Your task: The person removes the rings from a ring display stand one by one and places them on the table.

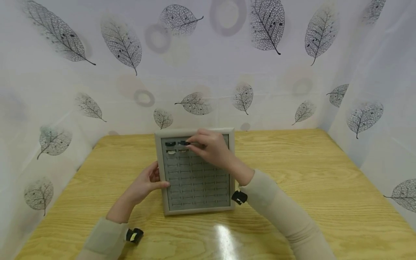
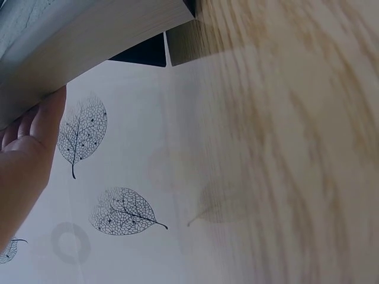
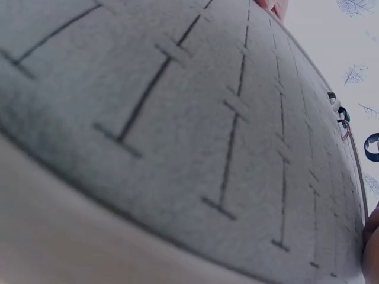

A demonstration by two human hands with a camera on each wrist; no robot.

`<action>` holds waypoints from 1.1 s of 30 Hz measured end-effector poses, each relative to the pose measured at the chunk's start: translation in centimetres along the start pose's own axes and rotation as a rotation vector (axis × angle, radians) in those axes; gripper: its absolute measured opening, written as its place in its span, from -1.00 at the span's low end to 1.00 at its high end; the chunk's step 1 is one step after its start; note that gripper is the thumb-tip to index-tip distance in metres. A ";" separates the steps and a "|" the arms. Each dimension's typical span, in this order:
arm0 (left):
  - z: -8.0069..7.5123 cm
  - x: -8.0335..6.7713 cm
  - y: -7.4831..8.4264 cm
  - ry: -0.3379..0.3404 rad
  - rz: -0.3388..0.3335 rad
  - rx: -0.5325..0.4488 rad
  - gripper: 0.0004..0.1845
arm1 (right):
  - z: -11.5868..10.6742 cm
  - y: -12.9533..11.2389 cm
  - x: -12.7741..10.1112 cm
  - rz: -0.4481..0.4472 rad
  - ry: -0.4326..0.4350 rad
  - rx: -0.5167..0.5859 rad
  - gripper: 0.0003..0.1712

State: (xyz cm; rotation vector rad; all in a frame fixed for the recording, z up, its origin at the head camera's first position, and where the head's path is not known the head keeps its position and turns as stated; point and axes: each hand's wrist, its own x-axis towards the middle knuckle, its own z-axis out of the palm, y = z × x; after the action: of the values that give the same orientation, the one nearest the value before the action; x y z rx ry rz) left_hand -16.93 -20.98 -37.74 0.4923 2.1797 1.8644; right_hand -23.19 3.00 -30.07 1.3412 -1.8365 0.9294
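Observation:
A ring display board point(image 1: 198, 184) with a pale frame and grey slotted padding stands tilted up on the table. My left hand point(image 1: 146, 184) grips its left edge, thumb on the front and fingers behind. Between thumb and fingertips, my right hand point(image 1: 212, 148) pinches a dark ring point(image 1: 183, 143) at the top row, second column. In the right wrist view this dark blue ring point(image 3: 368, 152) stands off the padding. Left of it, another dark ring point(image 1: 170, 143) sits in a slot. Below are a silvery ring point(image 1: 171, 152) and a thin ring point(image 1: 183, 150) in the second row.
The wood-grain table point(image 1: 276, 155) extends around the board. Behind and at both sides hangs a white cloth point(image 1: 208, 72) printed with leaves. A black strap device point(image 1: 239, 197) is on the right wrist, another point(image 1: 134, 235) on the left.

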 end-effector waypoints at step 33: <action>0.1 0.0 0.1 0.006 -0.010 0.021 -0.15 | -5.7 -1.0 -5.6 -0.162 -0.032 -0.132 -0.76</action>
State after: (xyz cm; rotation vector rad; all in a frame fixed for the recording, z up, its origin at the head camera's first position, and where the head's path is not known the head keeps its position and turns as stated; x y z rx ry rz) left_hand -16.91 -20.84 -37.66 0.4802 2.2034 1.8420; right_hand -20.21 10.34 -31.62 1.4052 -1.7512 0.6948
